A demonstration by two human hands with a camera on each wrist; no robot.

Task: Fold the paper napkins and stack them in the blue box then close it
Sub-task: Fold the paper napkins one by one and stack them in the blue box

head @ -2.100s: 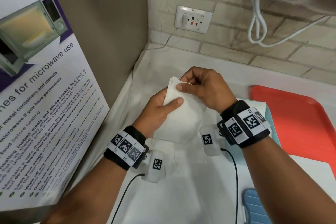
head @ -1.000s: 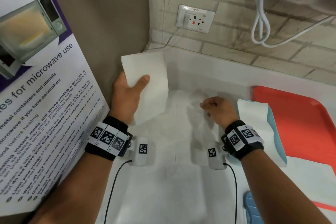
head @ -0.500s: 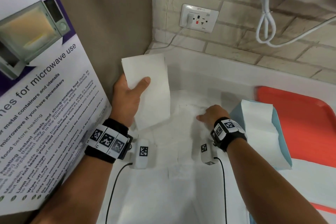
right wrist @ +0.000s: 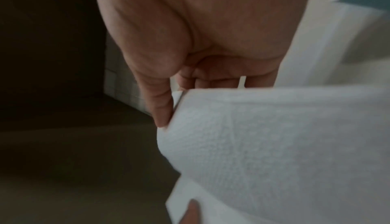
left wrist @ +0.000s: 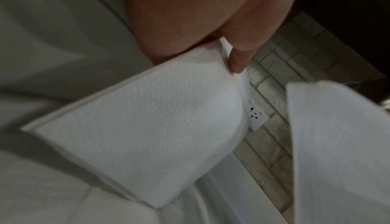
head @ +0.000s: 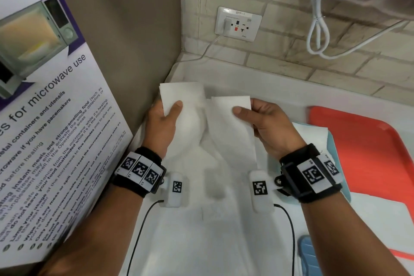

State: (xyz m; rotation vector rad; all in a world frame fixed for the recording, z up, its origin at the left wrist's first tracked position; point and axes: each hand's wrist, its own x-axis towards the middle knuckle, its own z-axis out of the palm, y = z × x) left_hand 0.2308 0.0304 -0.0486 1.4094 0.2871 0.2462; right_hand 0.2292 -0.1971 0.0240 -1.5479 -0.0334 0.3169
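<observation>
- Your left hand [head: 164,123] pinches one folded napkin [head: 186,110], thumb on top and fingers behind; it stands upright, long axis running away from you.
- Your right hand [head: 268,127] grips a second napkin [head: 233,132] the same way, just beside the first, edges nearly meeting between your hands.
- The blue box [head: 336,163] lies to the right, just behind your right wrist, open and with a napkin already inside it.
- Judged from this, the right hand is nearer the box; its napkin should go first.

Head view looks down on the counter; wrist views look close along napkins [left wrist: 147,136].
</observation>
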